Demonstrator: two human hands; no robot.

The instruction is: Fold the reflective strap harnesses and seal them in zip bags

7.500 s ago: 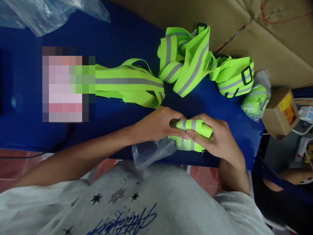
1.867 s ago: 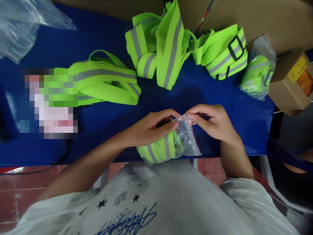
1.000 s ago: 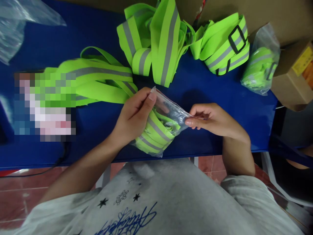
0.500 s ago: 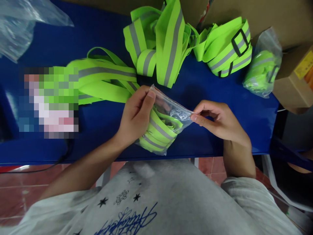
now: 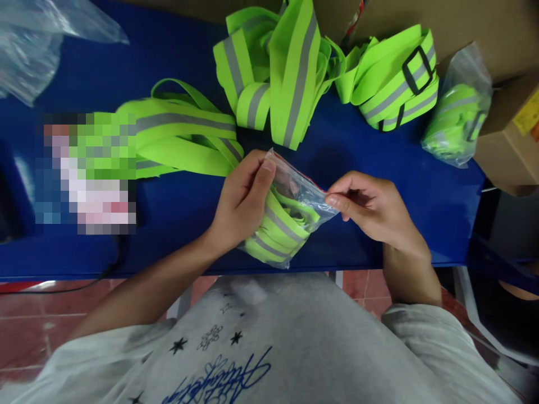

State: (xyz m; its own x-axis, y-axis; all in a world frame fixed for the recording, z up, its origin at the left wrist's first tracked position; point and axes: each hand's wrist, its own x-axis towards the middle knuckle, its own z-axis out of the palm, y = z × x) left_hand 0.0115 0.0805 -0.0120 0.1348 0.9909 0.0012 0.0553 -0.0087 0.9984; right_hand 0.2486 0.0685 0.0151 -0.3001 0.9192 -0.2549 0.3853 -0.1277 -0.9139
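Note:
Between my hands is a clear zip bag (image 5: 309, 196) with a red line along its top edge. Inside lies a rolled neon-green strap (image 5: 282, 227) with grey reflective stripes. My left hand (image 5: 246, 193) grips the bag's left upper corner, thumb on top, its palm against the bag's side. My right hand (image 5: 366, 207) pinches the top edge near the right corner between thumb and fingers. The bag hangs tilted above the front of the blue table (image 5: 177, 224). Part of its left side is hidden behind my left hand.
Loose green reflective straps (image 5: 181, 132) lie left of centre, with a looped pile (image 5: 290, 78) behind. A bundle with black buckles (image 5: 396, 84) sits back right, beside a bagged strap (image 5: 455, 118) and a cardboard box (image 5: 509, 146). Clear plastic bags (image 5: 29, 50) lie back left.
My right fingers have slid a little left along the bag's top edge, and the right corner now shows past them. My left hand and the bag have shifted slightly right.

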